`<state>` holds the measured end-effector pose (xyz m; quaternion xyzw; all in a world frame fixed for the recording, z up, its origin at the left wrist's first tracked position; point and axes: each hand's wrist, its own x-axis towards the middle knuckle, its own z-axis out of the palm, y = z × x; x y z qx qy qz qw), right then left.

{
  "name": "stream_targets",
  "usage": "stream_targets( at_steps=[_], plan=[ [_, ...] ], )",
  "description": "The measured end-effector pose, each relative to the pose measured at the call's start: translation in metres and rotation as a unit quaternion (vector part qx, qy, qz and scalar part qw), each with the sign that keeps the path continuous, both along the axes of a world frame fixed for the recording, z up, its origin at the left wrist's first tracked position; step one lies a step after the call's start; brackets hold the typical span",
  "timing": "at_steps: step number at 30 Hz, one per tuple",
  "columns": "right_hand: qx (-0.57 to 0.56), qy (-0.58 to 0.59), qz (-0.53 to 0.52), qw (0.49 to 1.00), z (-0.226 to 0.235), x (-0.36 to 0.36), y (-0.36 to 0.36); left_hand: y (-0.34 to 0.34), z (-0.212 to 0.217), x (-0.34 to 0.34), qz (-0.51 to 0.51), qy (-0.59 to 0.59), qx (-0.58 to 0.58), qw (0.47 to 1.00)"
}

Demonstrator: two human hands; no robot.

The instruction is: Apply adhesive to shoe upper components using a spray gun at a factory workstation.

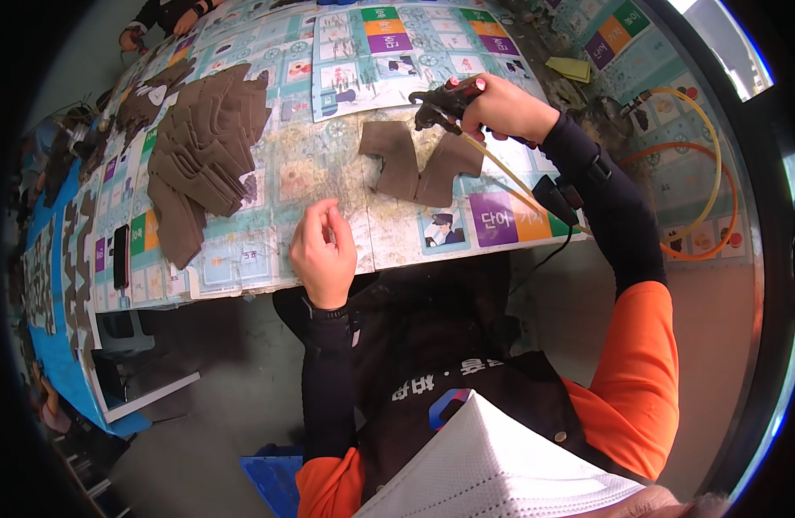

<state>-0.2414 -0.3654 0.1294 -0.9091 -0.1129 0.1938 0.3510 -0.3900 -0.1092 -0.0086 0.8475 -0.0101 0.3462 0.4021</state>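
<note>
My right hand is wrapped round a black spray gun, held above the table. A yellowish air hose runs down from the gun beside my forearm. Just below the nozzle lies a flat brown cut piece with a V-shaped notch; whether it is leather or fabric I cannot tell. My left hand is at the table's front edge, its fingers loosely curled in and nothing visible in them. To its left, apart from it, a fanned pile of similar brown pieces covers part of the table.
Printed sheets cover the table, stained in the middle. A phone lies at the left. Yellow and orange hoses loop at the right. Another person's hand shows at the far left. A blue-topped table stands left.
</note>
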Motion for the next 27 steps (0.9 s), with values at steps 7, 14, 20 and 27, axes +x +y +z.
stream_targets(
  at_steps=[7, 14, 20, 27],
  plan=[
    [0.021, -0.007, 0.023, 0.999, 0.000, -0.007, -0.002, -0.001, 0.001, -0.001, 0.005, 0.032, -0.020, 0.999],
    [0.014, 0.006, 0.062, 0.998, -0.001, -0.012, -0.005, -0.001, 0.000, -0.001, 0.001, 0.042, -0.022, 0.999],
    [-0.039, -0.003, 0.071, 0.997, 0.005, -0.026, -0.005, -0.001, -0.002, 0.001, -0.004, -0.002, -0.003, 1.000],
    [-0.101, -0.034, 0.120, 0.987, 0.002, -0.032, -0.009, 0.000, -0.004, 0.000, 0.007, 0.036, -0.024, 0.999]
  ],
)
